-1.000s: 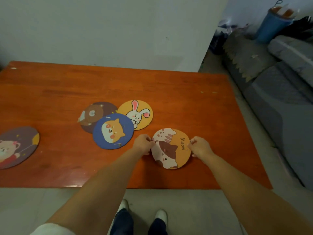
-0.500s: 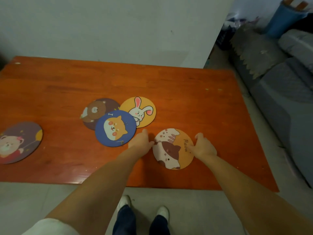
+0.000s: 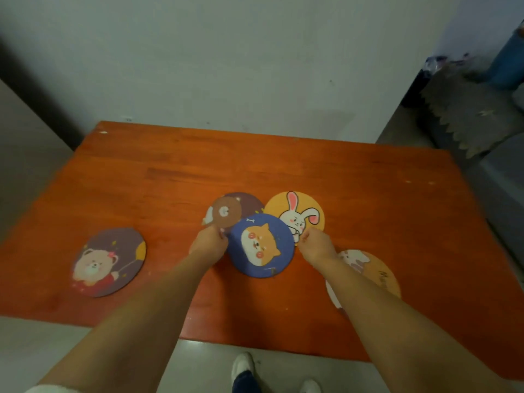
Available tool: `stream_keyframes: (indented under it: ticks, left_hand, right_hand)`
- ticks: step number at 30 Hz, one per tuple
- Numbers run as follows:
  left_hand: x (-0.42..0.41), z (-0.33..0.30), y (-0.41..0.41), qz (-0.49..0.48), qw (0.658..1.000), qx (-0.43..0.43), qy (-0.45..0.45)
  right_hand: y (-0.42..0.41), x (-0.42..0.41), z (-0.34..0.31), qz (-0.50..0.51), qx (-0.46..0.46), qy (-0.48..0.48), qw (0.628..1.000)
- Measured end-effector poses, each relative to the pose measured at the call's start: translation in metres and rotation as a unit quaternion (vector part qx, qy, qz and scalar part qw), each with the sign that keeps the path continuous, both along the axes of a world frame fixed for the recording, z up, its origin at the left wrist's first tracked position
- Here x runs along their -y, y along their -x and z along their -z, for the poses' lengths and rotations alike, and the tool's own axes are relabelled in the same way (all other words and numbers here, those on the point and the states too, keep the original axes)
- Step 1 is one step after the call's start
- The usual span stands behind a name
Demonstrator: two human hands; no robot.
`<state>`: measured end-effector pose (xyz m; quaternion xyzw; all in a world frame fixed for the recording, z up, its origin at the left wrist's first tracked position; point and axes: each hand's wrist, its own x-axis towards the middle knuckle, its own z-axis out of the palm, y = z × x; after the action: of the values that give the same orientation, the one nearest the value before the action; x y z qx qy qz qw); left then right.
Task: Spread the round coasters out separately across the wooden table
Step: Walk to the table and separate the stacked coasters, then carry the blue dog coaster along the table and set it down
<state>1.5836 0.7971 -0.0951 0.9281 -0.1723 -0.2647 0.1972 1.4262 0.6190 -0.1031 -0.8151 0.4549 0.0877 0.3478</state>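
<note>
A blue dog coaster (image 3: 261, 246) lies in the middle of the orange wooden table (image 3: 312, 165), overlapping a brown bear coaster (image 3: 231, 211) and a yellow rabbit coaster (image 3: 297, 212). My left hand (image 3: 209, 243) pinches the blue coaster's left edge. At its right edge my right hand (image 3: 316, 245) pinches it too. An orange cat coaster (image 3: 374, 273) lies alone near the front right, partly hidden by my right forearm. Alone at the front left rests a purple teddy coaster (image 3: 109, 262).
A white wall runs behind the table. A grey sofa (image 3: 499, 177) with a fringed cloth stands to the right, close to the table's right edge. My shoes (image 3: 242, 367) show on the floor below the front edge.
Both hands let go of the cat coaster near the front right and moved left to the blue dog coaster's edges. The camera view shifted left.
</note>
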Motion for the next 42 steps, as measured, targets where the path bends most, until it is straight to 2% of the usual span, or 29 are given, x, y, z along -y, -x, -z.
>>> stream_keyframes:
  ticks: [7,14,18,21,25,32,42]
  left_hand:
    - [0.016,0.014,-0.015,-0.025,0.996,-0.077,0.04]
    - [0.021,0.02,-0.017,-0.118,0.968,-0.193,0.112]
    - [0.033,-0.001,-0.014,-0.12,0.962,-0.194,0.148]
    - [0.052,-0.023,-0.003,-0.101,0.949,-0.232,0.188]
    - [0.087,-0.05,0.037,-0.044,0.942,-0.255,0.215]
    - [0.144,-0.064,0.139,-0.007,0.941,-0.264,0.213]
    - [0.236,-0.069,0.344,0.017,0.935,-0.272,0.225]
  right_hand:
    - [-0.023,-0.021,0.018,0.107,-0.004,-0.048,0.993]
    - [-0.026,-0.025,0.015,0.102,0.004,-0.04,0.994]
    - [-0.017,-0.021,-0.003,0.131,0.046,-0.033,0.99]
    - [0.004,-0.005,-0.023,0.176,0.079,-0.026,0.981]
    - [0.052,0.024,-0.04,0.217,0.095,0.001,0.971]
    - [0.169,0.066,-0.052,0.292,0.152,0.003,0.944]
    - [0.382,0.138,-0.072,0.321,0.183,0.018,0.929]
